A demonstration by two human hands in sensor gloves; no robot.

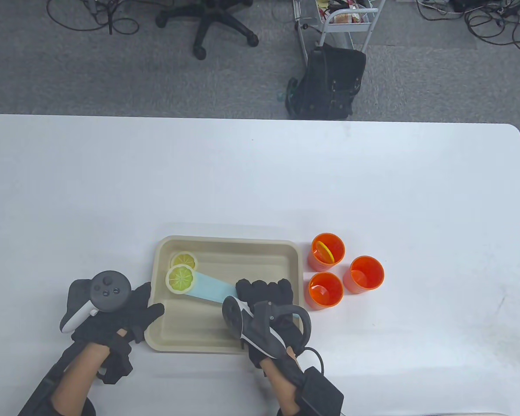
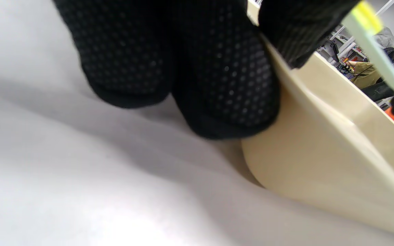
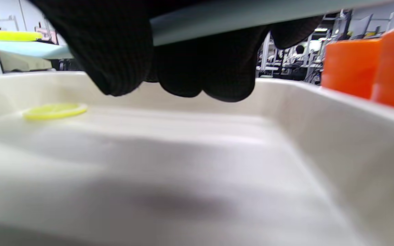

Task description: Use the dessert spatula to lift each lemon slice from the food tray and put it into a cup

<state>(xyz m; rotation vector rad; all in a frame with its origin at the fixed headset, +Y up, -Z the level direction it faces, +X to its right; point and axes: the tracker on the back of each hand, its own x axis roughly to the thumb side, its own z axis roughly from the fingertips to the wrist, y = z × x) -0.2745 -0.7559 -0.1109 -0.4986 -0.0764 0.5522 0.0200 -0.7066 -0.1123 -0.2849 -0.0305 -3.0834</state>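
Lemon slice (image 1: 180, 278), round, yellow-green, white-rimmed, rides the pale blue dessert spatula (image 1: 210, 290) above the beige food tray (image 1: 225, 342), left end. Right hand (image 1: 266, 303) grips the spatula; left hand (image 1: 112, 312), fingers straight, presses the tray's left edge. White desk (image 1: 260, 173); grey carpet beyond.

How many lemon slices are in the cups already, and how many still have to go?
One yellow lemon slice already stands in the far orange plastic cup. In hand: the right hand holds the pale blue dessert spatula with a second slice lifted on its blade, while the left hand steadies the beige food tray. Left: a third slice lying in the tray, and two orange cups that look empty.
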